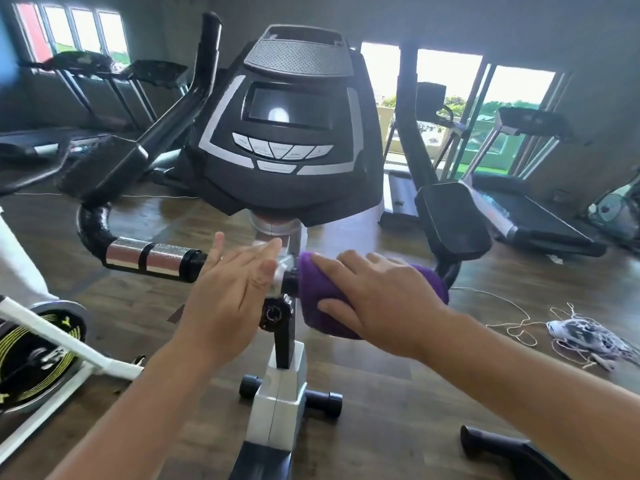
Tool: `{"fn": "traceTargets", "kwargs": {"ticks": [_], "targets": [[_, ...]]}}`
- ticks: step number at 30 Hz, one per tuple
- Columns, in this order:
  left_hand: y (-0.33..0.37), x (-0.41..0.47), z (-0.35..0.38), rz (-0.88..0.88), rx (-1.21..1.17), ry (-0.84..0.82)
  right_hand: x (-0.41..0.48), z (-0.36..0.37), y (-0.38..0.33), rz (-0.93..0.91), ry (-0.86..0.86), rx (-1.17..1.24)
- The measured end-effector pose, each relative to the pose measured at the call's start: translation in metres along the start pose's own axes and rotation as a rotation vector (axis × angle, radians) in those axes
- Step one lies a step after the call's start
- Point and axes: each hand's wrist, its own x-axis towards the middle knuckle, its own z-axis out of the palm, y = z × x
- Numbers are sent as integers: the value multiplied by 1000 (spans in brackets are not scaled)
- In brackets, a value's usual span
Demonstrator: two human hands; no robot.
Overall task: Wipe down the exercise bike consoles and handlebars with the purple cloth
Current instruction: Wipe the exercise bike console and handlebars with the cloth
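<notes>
Purple cloth, plush, bunched around handlebar under right hand.

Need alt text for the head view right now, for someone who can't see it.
A person's right hand presses a purple cloth around the exercise bike's right handlebar, just below the console. The left hand hovers open and blurred beside the centre post, near the bare left handlebar. Treadmills stand behind.
</notes>
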Motion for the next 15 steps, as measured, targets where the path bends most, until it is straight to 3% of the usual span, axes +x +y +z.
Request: {"fn": "traceTargets", "kwargs": {"ticks": [4, 9, 15], "targets": [[1, 0, 0, 11, 30, -13, -45, 2, 55, -84, 30, -67], [3, 2, -3, 0, 72, -45, -63, 13, 75, -255, 229, -49], [23, 0, -3, -17, 119, -103, -69, 4, 78, -244, 269, 124]]}}
